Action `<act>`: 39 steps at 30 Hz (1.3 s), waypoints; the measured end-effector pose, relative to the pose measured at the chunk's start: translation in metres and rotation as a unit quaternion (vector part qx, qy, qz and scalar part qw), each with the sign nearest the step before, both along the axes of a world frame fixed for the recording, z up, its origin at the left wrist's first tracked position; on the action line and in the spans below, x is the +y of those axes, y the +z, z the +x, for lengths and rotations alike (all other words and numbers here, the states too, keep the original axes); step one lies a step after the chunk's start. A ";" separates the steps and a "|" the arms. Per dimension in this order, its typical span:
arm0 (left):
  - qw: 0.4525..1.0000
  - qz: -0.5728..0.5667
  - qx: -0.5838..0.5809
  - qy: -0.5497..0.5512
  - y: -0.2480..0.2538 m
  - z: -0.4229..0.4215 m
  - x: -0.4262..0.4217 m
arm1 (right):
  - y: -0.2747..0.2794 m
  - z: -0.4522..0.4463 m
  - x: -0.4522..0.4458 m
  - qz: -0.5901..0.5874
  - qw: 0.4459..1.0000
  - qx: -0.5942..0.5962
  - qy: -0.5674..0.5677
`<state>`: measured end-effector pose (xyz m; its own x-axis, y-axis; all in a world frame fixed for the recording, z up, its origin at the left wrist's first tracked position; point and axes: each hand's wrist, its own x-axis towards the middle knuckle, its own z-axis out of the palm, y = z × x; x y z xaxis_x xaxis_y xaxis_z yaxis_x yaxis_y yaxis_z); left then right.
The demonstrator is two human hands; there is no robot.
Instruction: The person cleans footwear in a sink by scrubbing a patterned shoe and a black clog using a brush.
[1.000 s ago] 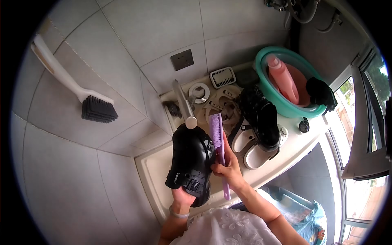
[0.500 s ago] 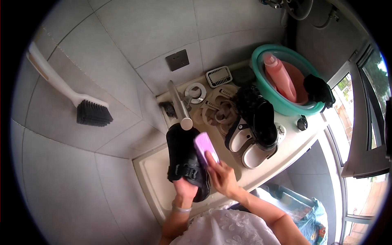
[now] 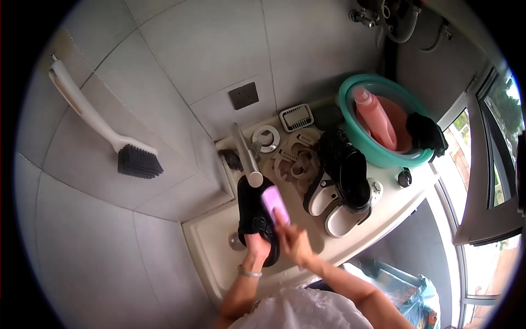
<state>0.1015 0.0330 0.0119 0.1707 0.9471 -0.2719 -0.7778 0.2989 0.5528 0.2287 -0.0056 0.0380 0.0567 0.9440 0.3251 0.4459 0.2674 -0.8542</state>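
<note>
Over the sink point(image 3: 205, 249), my left hand point(image 3: 257, 248) is pushed into the opening of a black strapped slip-on shoe point(image 3: 250, 205) and holds it up, toe pointing away from me. The shoe hides most of its fingers. My right hand point(image 3: 295, 241) is closed around a pink-purple scrub brush point(image 3: 274, 203), which lies along the shoe's right side. Whatever bristles it has are out of sight. Just beyond the toe stands the faucet point(image 3: 250, 163).
Black clogs point(image 3: 353, 178) and white-lined clogs point(image 3: 341, 220) crowd the counter beside beige sandals point(image 3: 296, 159). Behind them, a green basin point(image 3: 350, 115) holds a pink bottle point(image 3: 375, 119) and black cloth point(image 3: 426, 133). A white-handled brush point(image 3: 137, 160) hangs on the left wall.
The view has shifted a little, so the surroundings sit lower in the picture. The right hand with the brush has moved slightly along the shoe. Both hands keep their holds.
</note>
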 end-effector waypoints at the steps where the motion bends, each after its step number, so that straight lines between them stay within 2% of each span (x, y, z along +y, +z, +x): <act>1: 1.000 -0.015 0.027 -0.004 0.005 -0.002 0.002 | -0.004 0.000 0.012 0.080 0.995 -0.055 -0.023; 2: 1.000 0.004 0.018 -0.001 0.008 0.004 -0.002 | -0.009 0.001 0.024 0.159 0.979 -0.112 -0.058; 4: 1.000 -0.001 -0.003 0.010 -0.004 0.007 -0.005 | -0.004 0.007 0.031 -0.048 0.999 -0.015 -0.022; 6: 0.999 -0.018 -0.051 0.010 -0.001 0.007 -0.004 | 0.009 0.010 0.039 -0.117 0.992 0.018 -0.044; 8: 0.999 0.005 -0.032 0.006 -0.008 -0.002 0.001 | -0.021 0.003 0.016 0.010 0.999 0.032 -0.013; 10: 1.000 0.016 0.018 0.021 0.011 0.002 -0.002 | -0.012 0.000 0.017 0.086 0.995 -0.039 -0.041; 11: 0.999 0.016 0.017 0.022 0.015 0.003 -0.002 | -0.009 0.001 0.015 -0.027 0.999 0.028 -0.027; 13: 1.000 0.006 0.003 0.000 0.017 0.000 -0.014 | 0.000 0.013 0.040 -0.103 0.989 0.105 -0.030; 14: 1.000 -0.001 0.025 0.004 0.037 0.002 -0.022 | 0.004 0.020 0.052 -0.159 0.978 0.133 -0.038; 15: 1.000 -0.022 0.004 -0.013 0.052 0.001 -0.025 | 0.013 0.023 0.051 -0.192 0.961 0.201 -0.007; 17: 0.999 0.031 -0.037 -0.023 0.053 -0.009 -0.034 | 0.030 0.030 0.047 -0.261 0.906 0.330 0.037; 19: 0.996 0.047 -0.063 -0.050 0.064 -0.018 -0.039 | 0.054 0.024 0.034 -0.261 0.874 0.405 0.071; 20: 0.997 0.038 -0.054 -0.031 0.063 -0.021 -0.041 | 0.057 0.021 0.029 -0.264 0.871 0.407 0.072; 22: 0.998 0.029 -0.049 0.011 0.060 -0.028 -0.050 | 0.063 0.017 0.019 -0.273 0.831 0.471 0.114; 26: 0.996 0.079 -0.005 0.035 0.077 -0.031 -0.066 | 0.082 0.009 0.005 -0.293 0.766 0.545 0.172; 28: 0.987 0.158 -0.019 0.028 0.081 -0.031 -0.069 | 0.092 0.005 0.002 -0.284 0.768 0.545 0.182; 31: 0.982 0.188 -0.020 0.029 0.085 -0.033 -0.073 | 0.104 0.000 0.000 -0.280 0.768 0.545 0.189; 39: 0.980 0.196 0.022 0.034 0.101 -0.030 -0.069 | 0.113 -0.007 -0.003 -0.234 0.791 0.540 0.166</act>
<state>0.0716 -0.0363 0.1125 0.0988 0.9891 0.1090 -0.7614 0.0046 0.6483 0.2215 -0.0085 0.1510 -0.2144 0.9677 -0.1328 -0.6404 -0.2419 -0.7290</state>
